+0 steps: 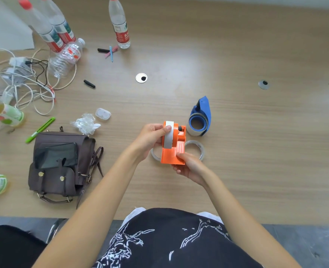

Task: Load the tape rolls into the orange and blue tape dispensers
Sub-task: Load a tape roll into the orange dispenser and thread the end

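The orange tape dispenser (176,149) is held just above the table at centre. My right hand (188,167) grips its near end from below. My left hand (152,138) pinches a white tape roll (168,135) that sits upright in the dispenser's left side, thumb on the roll's top. The blue tape dispenser (201,115) stands on the table just beyond, with a roll (192,130) seated in it. A clear tape roll (195,147) lies flat to the right of the orange dispenser, and another ring (154,154) shows partly under its left side.
A brown bag (63,165) with a phone lies to the left. Further left are water bottles (119,22), tangled cables (24,84), a green pen (40,129), crumpled plastic (85,123) and a small clear case (102,113). Two cable grommets (141,77) sit in the wooden table (256,151).
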{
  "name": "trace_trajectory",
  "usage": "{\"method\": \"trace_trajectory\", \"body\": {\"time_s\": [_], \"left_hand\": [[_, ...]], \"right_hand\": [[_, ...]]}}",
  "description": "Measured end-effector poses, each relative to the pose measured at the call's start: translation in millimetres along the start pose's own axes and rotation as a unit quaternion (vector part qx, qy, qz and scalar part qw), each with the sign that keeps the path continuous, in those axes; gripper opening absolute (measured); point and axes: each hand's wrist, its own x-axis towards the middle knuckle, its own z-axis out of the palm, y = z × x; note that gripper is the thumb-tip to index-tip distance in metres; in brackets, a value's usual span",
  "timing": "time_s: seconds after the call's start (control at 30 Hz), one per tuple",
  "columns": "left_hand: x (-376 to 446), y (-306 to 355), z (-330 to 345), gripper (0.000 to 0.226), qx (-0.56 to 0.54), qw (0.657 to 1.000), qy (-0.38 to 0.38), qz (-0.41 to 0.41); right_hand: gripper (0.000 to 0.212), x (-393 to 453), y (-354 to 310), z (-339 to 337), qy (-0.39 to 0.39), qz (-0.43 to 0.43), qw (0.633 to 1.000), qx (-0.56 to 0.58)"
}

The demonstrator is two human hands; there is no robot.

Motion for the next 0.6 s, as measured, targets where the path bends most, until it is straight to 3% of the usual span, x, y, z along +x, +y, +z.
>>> {"method": "trace_trajectory", "body": {"time_s": [0.07,0.13,0.17,0.2,0.27,0.33,0.4,0.6], "left_hand": [[1,-2,0,0.018,-0.002,1.000,0.003,-0.004],[1,-3,0,0.018,0.000,1.000,0.008,-0.005],[1,-4,1,0.018,0.001,1.000,0.014,-0.004],[0,-4,1,0.018,0.002,1.000,0.020,-0.002],[-2,-4,1,0.021,0.002,1.000,0.025,0.003],[-4,-4,1,0.024,0.001,1.000,0.017,0.005],[-7,-5,1,0.029,0.005,1.000,0.003,0.007],[-13,-4,1,0.032,0.006,1.000,-0.008,0.013]], "right_hand": [[0.015,6,-2,-6,0.057,-0.023,0.990,-0.125],[0.015,7,-12,-14,0.186,-0.135,0.935,-0.269],[0.020,3,-23,-17,0.230,-0.196,0.913,-0.274],[0.029,-4,-35,-18,0.223,-0.239,0.912,-0.247],[0.050,-16,-57,-17,0.096,-0.248,0.945,-0.192],[0.069,-21,-70,-11,-0.013,-0.207,0.949,-0.238],[0.080,-20,-74,-4,-0.062,-0.185,0.937,-0.290],[0.059,-13,-71,4,-0.100,-0.180,0.945,-0.253]]}}
